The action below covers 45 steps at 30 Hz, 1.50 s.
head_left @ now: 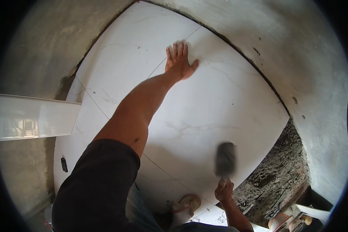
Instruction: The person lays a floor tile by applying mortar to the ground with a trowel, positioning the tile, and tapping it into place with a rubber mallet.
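My left hand (pixel 178 63) lies flat on a large white marble-veined floor tile (pixel 212 100), fingers spread, close to the thin joint with the neighbouring tile (pixel 116 58). My left arm reaches far forward across the floor. In my right hand (pixel 224 190), fingers wrapped round its handle, is a black rubber mallet (pixel 225 160). The mallet's head is smeared by motion over the near right part of the same tile. Whether it touches the surface I cannot tell.
Rough grey mortar and rubble (pixel 278 166) border the tile's right edge. Plastered walls (pixel 317 77) rise around the floor. A glossy white panel (pixel 34 118) juts in from the left, near a small black object (pixel 63 165). A sandalled foot (pixel 187 205) stands below.
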Tool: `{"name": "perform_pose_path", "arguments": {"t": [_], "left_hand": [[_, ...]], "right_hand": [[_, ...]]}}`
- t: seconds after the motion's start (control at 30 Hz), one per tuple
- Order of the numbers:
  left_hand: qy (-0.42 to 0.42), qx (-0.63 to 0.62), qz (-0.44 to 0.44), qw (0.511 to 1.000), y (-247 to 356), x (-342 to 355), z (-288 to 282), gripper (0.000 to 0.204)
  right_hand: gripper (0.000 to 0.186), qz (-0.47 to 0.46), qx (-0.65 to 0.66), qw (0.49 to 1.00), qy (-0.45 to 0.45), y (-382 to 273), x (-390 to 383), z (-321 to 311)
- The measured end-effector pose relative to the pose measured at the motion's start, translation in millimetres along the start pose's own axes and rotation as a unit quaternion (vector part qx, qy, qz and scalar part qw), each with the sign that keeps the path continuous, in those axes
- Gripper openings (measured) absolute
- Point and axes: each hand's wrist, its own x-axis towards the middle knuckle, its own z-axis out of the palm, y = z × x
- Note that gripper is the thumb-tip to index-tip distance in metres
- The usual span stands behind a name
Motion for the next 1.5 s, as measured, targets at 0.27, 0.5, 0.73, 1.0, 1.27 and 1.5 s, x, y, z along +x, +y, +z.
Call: {"name": "perform_pose_path", "arguments": {"t": [0.27,0.5,0.73,1.0,1.27,1.5], "left_hand": [[-0.011,0.007,-0.001,1.0,1,-1,-2,0.082],[-0.011,0.01,-0.008,1.0,-8,-1,0,0.082],[0.049,0.022,0.028,0.998,9,8,13,0.082],[0.039,0.09,-0.006,0.995,-6,-55,25,0.075],[-0.007,0.088,-0.003,0.996,8,-149,18,0.076],[-0.036,0.103,0.033,0.993,26,-244,19,0.074]], "right_hand": [[0.034,0.117,-0.045,0.982,-0.141,-15,27,-9],[0.036,0.048,-0.057,0.994,-0.08,-24,21,-5],[0.027,0.044,-0.028,0.996,-0.073,-31,23,-11],[0.039,0.133,0.03,0.989,-0.064,-40,14,-25],[0.046,0.168,0.048,0.981,-0.086,-19,12,-22],[0.05,0.223,0.05,0.97,-0.082,-13,5,-19]]}}
